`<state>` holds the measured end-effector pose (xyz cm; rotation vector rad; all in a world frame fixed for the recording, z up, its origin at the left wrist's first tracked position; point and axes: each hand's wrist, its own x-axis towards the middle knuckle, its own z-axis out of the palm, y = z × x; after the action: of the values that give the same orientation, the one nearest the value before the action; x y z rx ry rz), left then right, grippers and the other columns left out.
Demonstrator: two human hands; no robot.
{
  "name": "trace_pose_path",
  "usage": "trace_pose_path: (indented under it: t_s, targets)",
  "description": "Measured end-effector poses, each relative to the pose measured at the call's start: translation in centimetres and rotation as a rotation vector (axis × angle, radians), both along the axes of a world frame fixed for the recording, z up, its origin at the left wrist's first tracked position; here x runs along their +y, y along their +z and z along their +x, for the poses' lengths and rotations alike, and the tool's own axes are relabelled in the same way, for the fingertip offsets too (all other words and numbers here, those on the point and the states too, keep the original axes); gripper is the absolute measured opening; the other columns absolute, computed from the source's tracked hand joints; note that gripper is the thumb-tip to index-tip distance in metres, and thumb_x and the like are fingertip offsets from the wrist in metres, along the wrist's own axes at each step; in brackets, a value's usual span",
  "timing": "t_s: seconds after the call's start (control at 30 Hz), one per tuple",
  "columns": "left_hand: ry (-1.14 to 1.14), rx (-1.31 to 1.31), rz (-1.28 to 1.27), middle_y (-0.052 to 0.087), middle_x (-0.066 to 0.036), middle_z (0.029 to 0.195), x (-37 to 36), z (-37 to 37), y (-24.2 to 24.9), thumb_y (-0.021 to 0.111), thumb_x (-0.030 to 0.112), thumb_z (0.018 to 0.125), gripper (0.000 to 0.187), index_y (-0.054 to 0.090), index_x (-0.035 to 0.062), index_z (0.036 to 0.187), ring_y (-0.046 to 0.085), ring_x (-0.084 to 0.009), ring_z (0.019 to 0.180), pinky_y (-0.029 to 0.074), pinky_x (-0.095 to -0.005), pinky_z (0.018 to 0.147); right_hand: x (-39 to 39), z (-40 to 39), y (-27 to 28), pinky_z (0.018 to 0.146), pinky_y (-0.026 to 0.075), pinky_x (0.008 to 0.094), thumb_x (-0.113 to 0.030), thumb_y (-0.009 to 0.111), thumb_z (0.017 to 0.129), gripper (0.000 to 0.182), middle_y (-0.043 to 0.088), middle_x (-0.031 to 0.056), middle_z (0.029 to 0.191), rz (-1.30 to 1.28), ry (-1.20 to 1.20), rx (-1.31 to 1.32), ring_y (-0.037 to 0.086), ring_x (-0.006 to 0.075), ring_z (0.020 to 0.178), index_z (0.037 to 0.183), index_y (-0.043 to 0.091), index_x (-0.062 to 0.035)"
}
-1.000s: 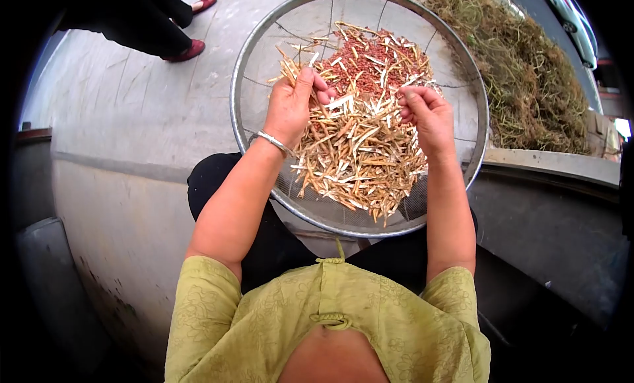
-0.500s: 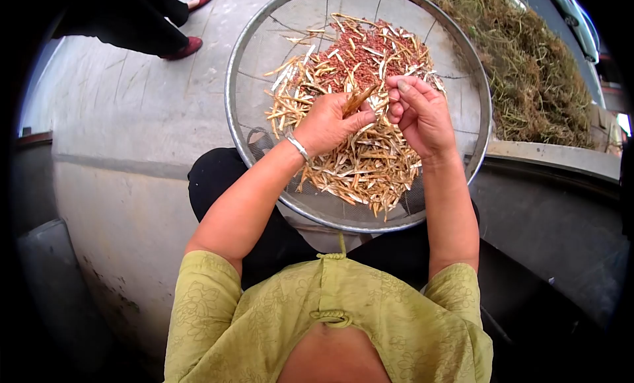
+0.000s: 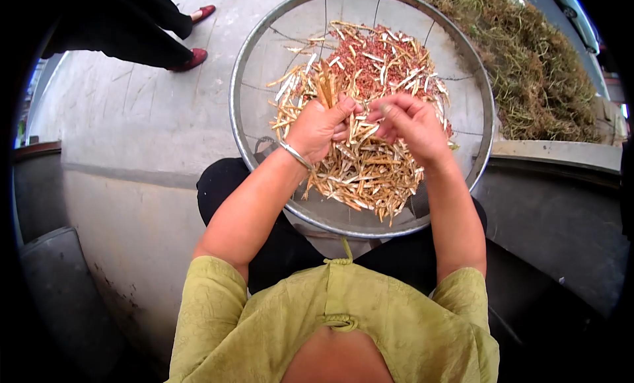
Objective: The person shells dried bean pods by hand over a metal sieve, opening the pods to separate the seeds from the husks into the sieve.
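My left hand [image 3: 318, 128], with a silver bangle at the wrist, is closed around a small bunch of dry bean pods [image 3: 326, 85] that stick up past the thumb. Close beside its fingertips is my right hand [image 3: 416, 128], its thumb and fingers drawn together and slightly blurred; what they hold, if anything, I cannot make out. Both hands hover over a round metal-rimmed mesh sieve [image 3: 239, 72]. Inside it, split pods and empty husks [image 3: 373, 175] heap on the near side, and small red beans [image 3: 356, 56] spread on the far side with husks among them.
The sieve rests across my lap. Dried plant stalks [image 3: 522, 72] are piled at the upper right, behind a low ledge [image 3: 561, 150]. At the upper left stands another person in black trousers and red shoes [image 3: 191, 59]. A dark grey slab [image 3: 56, 270] is at lower left.
My left hand has shifted slightly down and left, and its pods now point more upright. My right hand has come lower, nearer the left thumb. The whole view has tilted a little.
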<state>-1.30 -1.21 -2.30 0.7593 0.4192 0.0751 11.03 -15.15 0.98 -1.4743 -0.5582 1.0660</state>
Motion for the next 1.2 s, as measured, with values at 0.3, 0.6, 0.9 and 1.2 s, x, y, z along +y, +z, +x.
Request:
trace_pose_path:
  t_s: [0.3,0.6,0.9,1.2]
  targets:
    - [0.197,0.038,0.188,0.052,0.002,0.064,-0.9,0.6,0.0,0.062,0.022,0.083,0.016,0.056,0.007,0.08,0.042,-0.0049,0.047,0.033,-0.0191,0.041,1.3,-2.5,-1.0,0.045,0.041,0.0174,-0.009,0.064,0.08,0.012,0.059,0.003,0.064,-0.03,-0.053,0.071,0.051,0.005,0.05,0.074,0.057,-0.0012]
    - [0.08,0.078,0.247,0.045,0.005,0.061,-0.9,0.5,-0.2,0.059,0.02,0.085,0.015,0.053,0.0069,0.083,0.031,-0.0023,0.043,0.024,-0.0173,0.039,0.7,-2.1,-0.8,0.042,0.039,0.0159,-0.013,0.065,0.079,0.015,0.06,0.0021,0.061,-0.06,-0.073,0.123,0.05,0.0032,0.047,0.071,0.056,-0.0042]
    - [0.168,0.018,0.292,0.048,0.001,0.066,2.1,-0.3,0.1,0.043,0.016,0.091,0.011,0.05,0.0069,0.088,0.035,-0.0033,0.048,0.026,-0.0156,0.041,-0.7,1.4,-1.5,0.071,0.05,0.0346,-0.023,0.062,0.078,0.027,0.062,0.0137,0.085,-0.311,-0.041,-0.958,0.061,0.0242,0.079,0.099,0.061,-0.0057]
    - [0.258,0.087,0.288,0.046,0.001,0.069,2.6,-0.8,0.9,0.04,0.012,0.087,0.009,0.048,0.0088,0.091,0.043,-0.0054,0.06,0.028,-0.0161,0.043,-0.7,-1.0,-2.3,0.054,0.047,0.0286,-0.011,0.062,0.076,0.008,0.062,0.0063,0.063,-0.289,0.175,-0.552,0.056,0.0131,0.055,0.08,0.066,-0.0048]
